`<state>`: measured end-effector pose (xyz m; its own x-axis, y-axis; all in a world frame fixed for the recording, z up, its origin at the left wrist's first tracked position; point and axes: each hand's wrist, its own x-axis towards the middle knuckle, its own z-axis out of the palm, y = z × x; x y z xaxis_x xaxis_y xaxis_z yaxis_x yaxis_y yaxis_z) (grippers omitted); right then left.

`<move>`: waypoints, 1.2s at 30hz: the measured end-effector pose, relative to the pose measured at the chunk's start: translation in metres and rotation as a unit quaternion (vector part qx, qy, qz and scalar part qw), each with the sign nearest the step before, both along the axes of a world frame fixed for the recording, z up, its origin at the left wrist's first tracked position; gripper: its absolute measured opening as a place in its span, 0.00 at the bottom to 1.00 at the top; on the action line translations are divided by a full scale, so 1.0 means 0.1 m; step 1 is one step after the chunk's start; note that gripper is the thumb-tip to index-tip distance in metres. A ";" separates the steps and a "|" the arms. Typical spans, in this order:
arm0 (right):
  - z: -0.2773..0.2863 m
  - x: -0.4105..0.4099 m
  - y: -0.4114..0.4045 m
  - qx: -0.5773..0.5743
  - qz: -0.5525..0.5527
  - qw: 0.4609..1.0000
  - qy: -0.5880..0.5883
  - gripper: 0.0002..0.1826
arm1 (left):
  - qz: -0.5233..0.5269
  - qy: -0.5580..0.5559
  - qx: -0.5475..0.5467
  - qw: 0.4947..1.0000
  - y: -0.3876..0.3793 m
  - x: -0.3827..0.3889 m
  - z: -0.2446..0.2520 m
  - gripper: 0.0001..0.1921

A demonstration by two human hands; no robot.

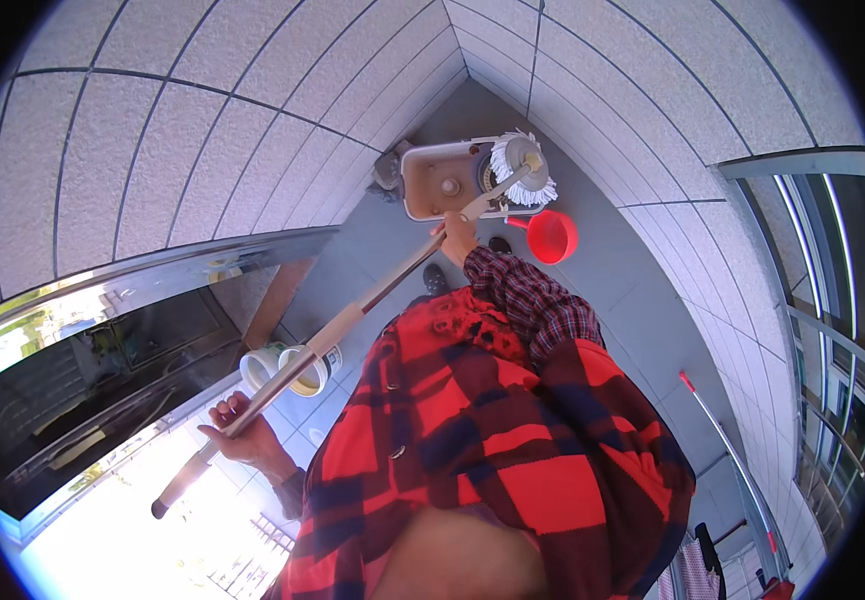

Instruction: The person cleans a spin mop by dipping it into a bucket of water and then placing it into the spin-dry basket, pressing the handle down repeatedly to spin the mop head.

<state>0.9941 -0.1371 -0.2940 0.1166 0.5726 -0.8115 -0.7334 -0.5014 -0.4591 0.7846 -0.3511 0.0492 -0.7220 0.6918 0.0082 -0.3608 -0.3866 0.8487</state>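
A spin mop runs diagonally across the view, its pole [402, 274] metal with beige grips. My right hand [458, 238] is closed around the lower beige grip, near the bucket. Farther up the pole, my left hand [243, 433] holds the metal tube across its palm, with some fingers partly raised. The round mop head [528, 169], with white strands, is tilted over the right end of a rectangular mop bucket [404, 184]. The spinner basket is partly hidden behind it. Brownish water [432, 196] lies in the bucket's left part. A red plastic dipper [552, 237] is beside the bucket.
Tiled walls [357, 82] meet in a corner behind the bucket. Two white tubs [303, 371] stand at the left near a dark glass pane [124, 375]. At the right, a red-ended pole [729, 442] leans by the wall, near hanging cloth [691, 570].
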 end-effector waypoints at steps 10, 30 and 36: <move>-0.23 -0.33 -0.33 0.330 0.384 0.849 -0.151 0.05 | 0.018 0.062 0.076 0.995 0.09 -0.11 0.64 0.25; -0.05 -0.80 -0.29 -0.088 0.212 0.939 0.256 0.08 | -0.076 0.214 -0.061 0.972 -0.07 0.49 -0.73 0.17; -0.28 -0.77 -0.38 0.249 0.548 0.798 0.001 0.08 | -0.136 0.238 -0.103 0.956 -0.17 0.38 -0.93 0.12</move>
<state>0.9175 -0.1747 -0.3220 -0.6771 0.5818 -0.4507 0.0200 -0.5977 -0.8015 0.8230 -0.3683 -0.0434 -0.4642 0.8754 0.1351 0.0218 -0.1412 0.9897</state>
